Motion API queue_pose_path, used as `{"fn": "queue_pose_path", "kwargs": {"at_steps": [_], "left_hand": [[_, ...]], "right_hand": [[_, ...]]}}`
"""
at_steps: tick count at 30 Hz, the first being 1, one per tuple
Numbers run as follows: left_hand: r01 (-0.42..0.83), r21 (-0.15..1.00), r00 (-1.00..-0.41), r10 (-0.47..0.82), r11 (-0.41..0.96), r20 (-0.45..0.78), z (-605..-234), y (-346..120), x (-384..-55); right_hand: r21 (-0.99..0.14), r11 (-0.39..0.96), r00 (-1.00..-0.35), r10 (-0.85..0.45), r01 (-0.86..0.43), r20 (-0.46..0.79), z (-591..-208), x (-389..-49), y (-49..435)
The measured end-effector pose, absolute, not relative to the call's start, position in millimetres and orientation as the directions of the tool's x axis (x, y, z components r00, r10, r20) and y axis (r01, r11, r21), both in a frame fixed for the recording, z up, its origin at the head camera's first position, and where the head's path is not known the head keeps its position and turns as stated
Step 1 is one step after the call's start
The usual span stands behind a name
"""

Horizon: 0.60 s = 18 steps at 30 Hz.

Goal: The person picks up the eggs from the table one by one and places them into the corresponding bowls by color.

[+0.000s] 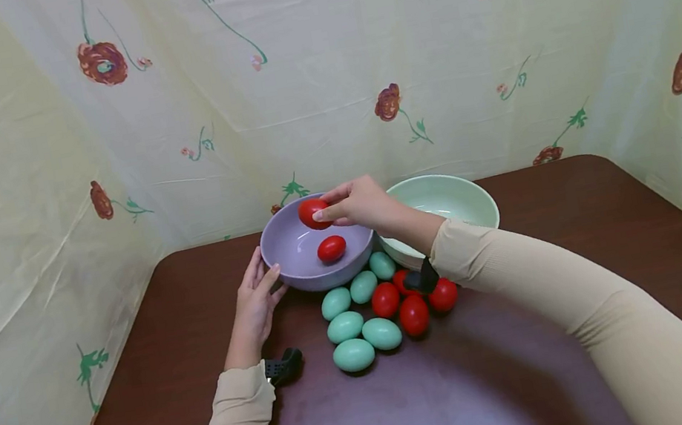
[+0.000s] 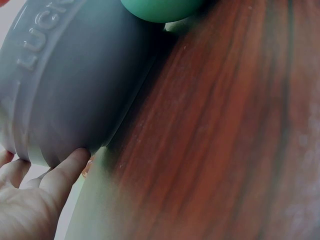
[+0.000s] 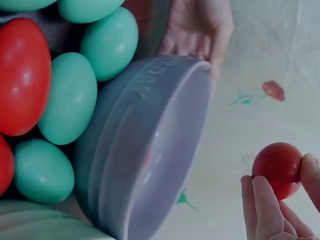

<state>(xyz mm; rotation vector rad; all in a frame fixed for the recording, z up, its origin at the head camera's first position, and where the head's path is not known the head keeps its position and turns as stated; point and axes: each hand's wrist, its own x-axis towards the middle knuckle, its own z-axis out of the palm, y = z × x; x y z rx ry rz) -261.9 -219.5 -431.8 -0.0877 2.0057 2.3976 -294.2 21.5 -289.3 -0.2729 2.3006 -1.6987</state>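
The table (image 1: 585, 217) was topped by the purple bowl (image 1: 287, 255), the green bowl (image 1: 449, 193) being set to its right. The purple bowl's left side was touched by the left hand (image 1: 256, 303), fingers spread. Over the purple bowl, a red egg (image 1: 310, 212) was pinched by the right hand (image 1: 364, 203) between thumb and fingers. Another red egg (image 1: 331, 249) was contained inside; in front, six green eggs (image 1: 345, 327) were grouped beside four red eggs (image 1: 414, 315).

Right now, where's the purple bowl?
In the head view, the purple bowl sits left of the green bowl, the left hand touching its left side.
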Motion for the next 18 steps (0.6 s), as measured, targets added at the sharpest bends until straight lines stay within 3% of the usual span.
{"fn": "queue_pose_path", "kwargs": {"at_steps": [8, 18], "left_hand": [[-0.057, 0.984, -0.997, -0.032, -0.17, -0.064, -433.2, -219.1, -261.2], [-0.045, 0.987, -0.999, -0.016, -0.156, -0.048, -432.9, -220.8, -261.6]], "right_hand": [[-0.93, 0.366, -0.952, -0.279, 0.015, -0.125, -305.1, -305.5, -3.2], [-0.842, 0.534, -0.943, -0.314, -0.081, -0.109, -321.8, -305.9, -14.2]]}}
